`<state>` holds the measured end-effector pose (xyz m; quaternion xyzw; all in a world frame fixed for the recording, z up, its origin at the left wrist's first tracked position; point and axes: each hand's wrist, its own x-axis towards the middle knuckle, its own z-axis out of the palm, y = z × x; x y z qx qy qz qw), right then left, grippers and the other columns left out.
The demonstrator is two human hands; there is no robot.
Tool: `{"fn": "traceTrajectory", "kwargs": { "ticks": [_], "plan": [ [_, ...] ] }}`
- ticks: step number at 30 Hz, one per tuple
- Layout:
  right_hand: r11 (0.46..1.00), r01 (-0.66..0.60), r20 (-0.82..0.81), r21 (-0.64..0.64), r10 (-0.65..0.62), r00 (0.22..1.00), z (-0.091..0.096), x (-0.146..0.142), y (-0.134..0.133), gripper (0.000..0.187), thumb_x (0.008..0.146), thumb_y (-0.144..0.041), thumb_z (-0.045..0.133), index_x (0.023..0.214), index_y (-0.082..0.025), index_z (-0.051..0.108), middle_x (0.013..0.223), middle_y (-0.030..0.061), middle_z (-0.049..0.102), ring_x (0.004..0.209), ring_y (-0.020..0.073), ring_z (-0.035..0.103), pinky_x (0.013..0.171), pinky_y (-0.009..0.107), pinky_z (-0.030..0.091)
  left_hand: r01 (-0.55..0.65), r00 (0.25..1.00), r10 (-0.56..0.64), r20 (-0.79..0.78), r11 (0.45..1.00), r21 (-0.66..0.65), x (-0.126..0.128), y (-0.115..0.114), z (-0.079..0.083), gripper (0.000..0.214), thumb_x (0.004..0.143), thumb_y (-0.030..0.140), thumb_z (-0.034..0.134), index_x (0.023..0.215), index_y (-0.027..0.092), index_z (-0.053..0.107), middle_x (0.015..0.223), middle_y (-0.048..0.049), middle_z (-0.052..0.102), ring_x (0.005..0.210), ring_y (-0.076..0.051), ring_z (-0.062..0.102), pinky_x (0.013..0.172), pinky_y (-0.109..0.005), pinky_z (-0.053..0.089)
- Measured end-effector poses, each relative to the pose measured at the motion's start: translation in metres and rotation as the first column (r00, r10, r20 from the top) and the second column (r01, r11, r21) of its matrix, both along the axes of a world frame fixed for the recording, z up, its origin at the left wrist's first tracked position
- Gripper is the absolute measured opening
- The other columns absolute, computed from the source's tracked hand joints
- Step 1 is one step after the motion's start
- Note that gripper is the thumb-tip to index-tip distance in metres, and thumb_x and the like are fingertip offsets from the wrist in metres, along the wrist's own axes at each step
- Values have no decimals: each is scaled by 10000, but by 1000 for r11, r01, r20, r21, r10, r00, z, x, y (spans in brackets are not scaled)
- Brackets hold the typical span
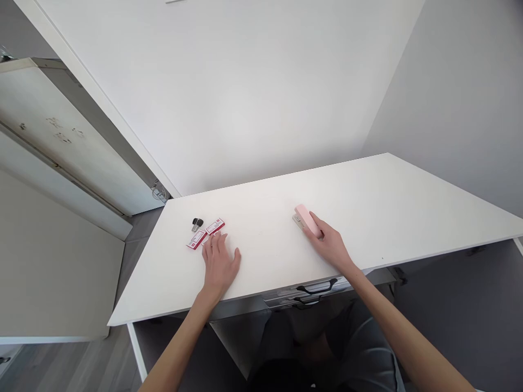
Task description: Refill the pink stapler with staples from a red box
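Observation:
A pink stapler [307,220] rests in the grip of my right hand [329,245], thumb and fingers wrapped round its rear end, low over the white desk. My left hand [220,265] is on the desk with its fingers spread, fingertips at the small red-and-white boxes. One such box [197,239] lies just left of the fingers and another box [215,226] just beyond them. Part of what looks like a third box shows beneath the fingertips, mostly hidden. Behind the boxes lies a small black item with a grey metal part [196,224], perhaps a staple remover.
The white desk [261,245] runs along a white wall [253,92], with a grey wall [469,103] at the right. Drawers with black handles [316,287] sit below its front edge, above my legs. Pale panels [61,125] stand at the left.

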<state>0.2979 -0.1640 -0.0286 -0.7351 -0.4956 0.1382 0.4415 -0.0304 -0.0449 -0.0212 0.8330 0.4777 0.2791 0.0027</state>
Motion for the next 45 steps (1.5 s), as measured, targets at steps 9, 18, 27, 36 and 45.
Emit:
{"fn": "traceTrajectory", "kwargs": {
  "ticks": [9, 18, 27, 36, 45],
  "plan": [
    [989, -144, -34, -17, 144, 989, 8, -2, 0, 640, 1059, -557, 493, 1627, -261, 504, 1503, 116, 687, 1267, 327, 694, 1051, 482, 560, 428, 899, -438, -25, 889, -164, 8, -19, 22, 452, 1061, 296, 497, 1511, 325, 467, 1530, -46, 621, 1578, -273, 434, 1326, -570, 351],
    [987, -160, -25, 5, 160, 987, 6, 0, 1, 563, 1057, -556, 491, 1516, -254, 612, 1480, 104, 702, 1298, 314, 681, 1078, 481, 548, 75, 997, -71, 42, 993, -86, 46, -14, 11, 654, 935, 544, 730, 1473, 248, 505, 1491, -190, 488, 1403, -418, 495, 1194, -685, 391],
    [974, -226, 47, -3, 226, 973, 12, -4, 3, 495, 1076, -502, 497, 1498, -275, 620, 1445, 87, 721, 1322, 306, 667, 1120, 478, 519, 341, 934, -315, 170, 928, -153, 59, -14, 19, 610, 1024, 424, 655, 1543, 299, 361, 1558, -161, 455, 1489, -326, 496, 1223, -550, 462],
    [953, -302, 97, 6, 300, 949, 8, -4, 4, 413, 1061, -536, 572, 1346, -273, 713, 1222, 85, 741, 1099, 275, 717, 995, 453, 552, 627, 779, -538, 322, 679, -382, 85, -11, 17, 785, 1061, 399, 619, 1690, 386, 151, 1803, -106, 237, 1629, -307, 365, 1303, -550, 410],
    [938, -347, 68, 5, 346, 936, 15, -5, 3, 324, 1024, -557, 659, 1169, -291, 771, 1176, 71, 769, 1111, 285, 710, 1011, 477, 511, 524, 850, -448, 276, 771, -363, 85, -10, 19, 813, 1022, 469, 681, 1669, 380, 196, 1808, -114, 204, 1676, -311, 246, 1334, -567, 338]
  ]
}}
